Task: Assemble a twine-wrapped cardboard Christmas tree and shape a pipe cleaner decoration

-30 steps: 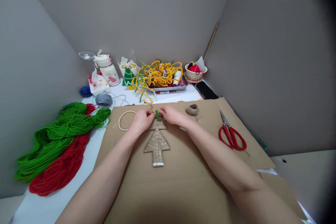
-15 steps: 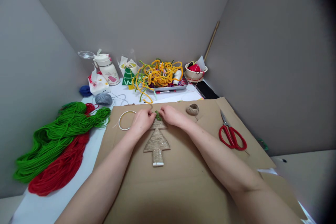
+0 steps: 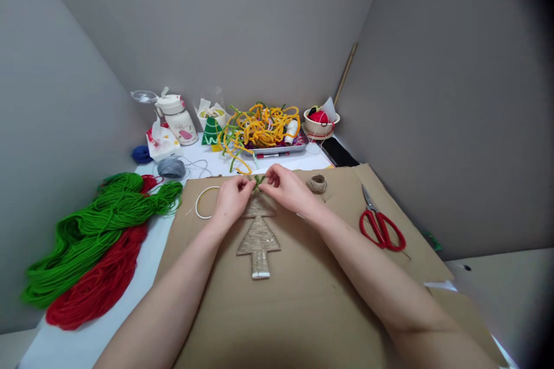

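Observation:
A twine-wrapped tree shape (image 3: 258,234) lies flat on the cardboard, its trunk end towards me and tipped in white. At its far tip is a small green yarn piece (image 3: 258,180), looped like a bow. My left hand (image 3: 232,199) pinches this piece from the left, thumb and forefinger together. From the right, the thumb and forefinger of my right hand (image 3: 289,187) close on its other side; the exact grip is too small to make out. Fingers partly cover the tree's top. A white ring (image 3: 201,202) lies partly behind my left hand, and a twine ball (image 3: 317,184) beyond my right wrist.
Red-handled scissors (image 3: 381,228) rest on the cardboard sheet (image 3: 303,311) at right. Green yarn (image 3: 86,230) and red yarn (image 3: 101,282) lie at left. Behind are grey thread (image 3: 171,168), a bottle (image 3: 179,121), a tray of orange yarn (image 3: 270,127) and a bowl (image 3: 320,127).
The green yarn piece has shifted slightly away from me, towards the tree's tip. My right hand has turned, with its thumb now showing below the forefinger. My left hand stays at the piece.

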Motion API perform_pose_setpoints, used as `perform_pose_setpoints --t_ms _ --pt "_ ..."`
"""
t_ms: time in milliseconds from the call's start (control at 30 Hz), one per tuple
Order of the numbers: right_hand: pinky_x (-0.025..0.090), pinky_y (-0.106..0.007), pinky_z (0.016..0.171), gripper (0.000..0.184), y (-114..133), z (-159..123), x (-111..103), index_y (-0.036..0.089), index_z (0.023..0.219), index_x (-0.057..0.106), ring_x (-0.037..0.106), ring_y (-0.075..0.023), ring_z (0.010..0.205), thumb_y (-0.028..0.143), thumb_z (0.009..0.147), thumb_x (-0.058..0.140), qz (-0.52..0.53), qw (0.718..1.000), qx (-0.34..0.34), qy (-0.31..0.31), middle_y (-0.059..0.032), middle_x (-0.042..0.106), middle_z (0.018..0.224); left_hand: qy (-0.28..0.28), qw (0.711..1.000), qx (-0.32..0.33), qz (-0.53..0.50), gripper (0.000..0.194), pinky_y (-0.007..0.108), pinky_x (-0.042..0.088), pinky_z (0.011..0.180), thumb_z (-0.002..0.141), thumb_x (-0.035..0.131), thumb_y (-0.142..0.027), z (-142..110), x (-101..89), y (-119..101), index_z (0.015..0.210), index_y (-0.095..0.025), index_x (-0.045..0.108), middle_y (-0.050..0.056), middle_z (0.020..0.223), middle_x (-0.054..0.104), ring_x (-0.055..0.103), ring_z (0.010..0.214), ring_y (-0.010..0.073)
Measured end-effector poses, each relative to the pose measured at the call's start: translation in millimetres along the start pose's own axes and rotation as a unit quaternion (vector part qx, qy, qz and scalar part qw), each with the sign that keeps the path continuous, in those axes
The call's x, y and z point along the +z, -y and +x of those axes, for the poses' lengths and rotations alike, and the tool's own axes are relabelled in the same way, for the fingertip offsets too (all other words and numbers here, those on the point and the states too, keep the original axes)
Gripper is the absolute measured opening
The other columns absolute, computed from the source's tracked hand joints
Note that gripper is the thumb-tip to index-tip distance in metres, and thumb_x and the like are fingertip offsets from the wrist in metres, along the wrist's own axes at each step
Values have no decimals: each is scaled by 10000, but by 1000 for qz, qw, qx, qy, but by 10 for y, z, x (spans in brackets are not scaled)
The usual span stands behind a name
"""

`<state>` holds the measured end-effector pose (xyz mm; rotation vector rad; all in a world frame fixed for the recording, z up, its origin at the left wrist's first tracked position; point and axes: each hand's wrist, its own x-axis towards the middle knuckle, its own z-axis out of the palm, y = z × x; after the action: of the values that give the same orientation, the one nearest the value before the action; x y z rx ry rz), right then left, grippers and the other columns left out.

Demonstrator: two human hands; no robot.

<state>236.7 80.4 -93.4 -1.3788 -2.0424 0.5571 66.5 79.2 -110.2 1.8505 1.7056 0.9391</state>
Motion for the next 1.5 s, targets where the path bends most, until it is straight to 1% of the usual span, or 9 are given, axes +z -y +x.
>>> perform_pose_setpoints --t_ms 133,267,367,433,567,667,1200,1400,1500 --pt "427 -264 713 392 86 -141 13 228 1156 491 577 -159 782 273 778 586 -21 998 -46 -46 -19 638 897 -32 996 41 -70 259 238 335 566 793 516 -401 -12 25 -36 680 -178 585 -21 602 546 459 570 117" --pt "431 -298 810 275 80 -224 116 204 1109 550 582 -196 933 209 841 489 -53 990 -75 -104 -70 647 1020 -26 988 53 -140 222 238 367 604 774 558 -373 -49 77 -89 696 -171 607 -4 659 584 480 604 119" --pt "438 -305 820 231 40 -236 177 191 1061 577 591 -199 917 214 862 463 -51 985 -88 -138 -75 654 1014 -10 969 29 -247 173 235 398 642 744 610 -339 -82 109 -140 746 -166 619 5 717 609 519 658 119" --pt "446 -302 807 218 21 -237 193 188 1045 582 600 -191 877 216 868 458 -39 983 -91 -156 -68 660 986 5 936 -21 -351 172 225 412 647 716 651 -316 -97 117 -174 794 -167 611 2 748 609 543 686 112" --pt "449 -298 806 211 24 -248 194 187 1038 580 603 -186 875 204 866 460 -14 978 -103 -181 -61 661 977 62 830 -154 -532 239 194 418 598 674 707 -284 -109 93 -222 856 -169 604 -8 781 597 566 662 82" --pt "450 -295 788 199 44 -263 202 190 1023 582 606 -186 853 204 861 466 -11 978 -109 -180 -56 666 954 106 799 -159 -571 223 176 427 599 663 721 -245 -114 67 -223 848 -153 637 3 807 610 562 666 66" --pt "444 -253 662 113 41 -276 248 187 896 596 604 -150 700 212 833 506 -26 974 -86 -206 -34 672 813 164 792 -138 -572 171 201 436 667 661 711 -180 -79 100 -129 818 -118 683 37 781 644 563 679 81" --pt "455 -266 686 168 80 -280 231 192 967 589 610 -157 752 243 828 510 29 980 -73 -180 -48 672 884 119 831 -117 -530 130 198 404 603 684 684 -224 -94 97 -171 767 -125 667 24 739 619 526 625 76" --pt "465 -262 661 365 104 -245 203 200 1139 504 606 -148 752 265 784 554 142 974 -20 -175 -43 663 928 76 857 -104 -498 134 204 384 581 675 681 -249 -79 108 -155 740 -135 655 7 690 605 500 584 78"
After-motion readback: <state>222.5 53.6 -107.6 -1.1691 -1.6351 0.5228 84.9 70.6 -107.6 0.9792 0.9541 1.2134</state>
